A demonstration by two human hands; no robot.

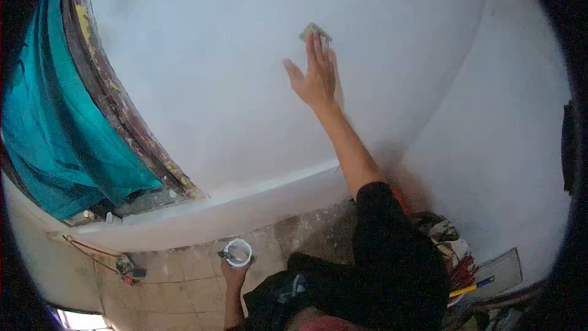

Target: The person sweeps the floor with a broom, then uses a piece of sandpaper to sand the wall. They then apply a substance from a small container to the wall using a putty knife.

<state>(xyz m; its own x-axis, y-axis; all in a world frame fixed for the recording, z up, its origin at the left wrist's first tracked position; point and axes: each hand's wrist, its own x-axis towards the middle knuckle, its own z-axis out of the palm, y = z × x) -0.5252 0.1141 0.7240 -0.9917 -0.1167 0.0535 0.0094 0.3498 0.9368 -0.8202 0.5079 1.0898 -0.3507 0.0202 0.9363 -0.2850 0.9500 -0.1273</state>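
My right hand (pixel 316 79) is raised against the pale wall (pixel 233 73). Its fingertips press a small greenish-grey pad (pixel 313 28) to the surface, with the thumb held out to the side. Lower down, my left hand (pixel 235 274) is wrapped round a white cup (pixel 237 252) over the tiled floor. Greyish-white material shows inside the cup, and a dark object (pixel 225 255) lies at its left rim.
A teal cloth (pixel 67 122) hangs in a worn frame (pixel 116 98) at the left. Cords and a small device (pixel 131 270) are on the floor (pixel 196 288). At the lower right are piled items and a yellow-handled tool (pixel 468 289).
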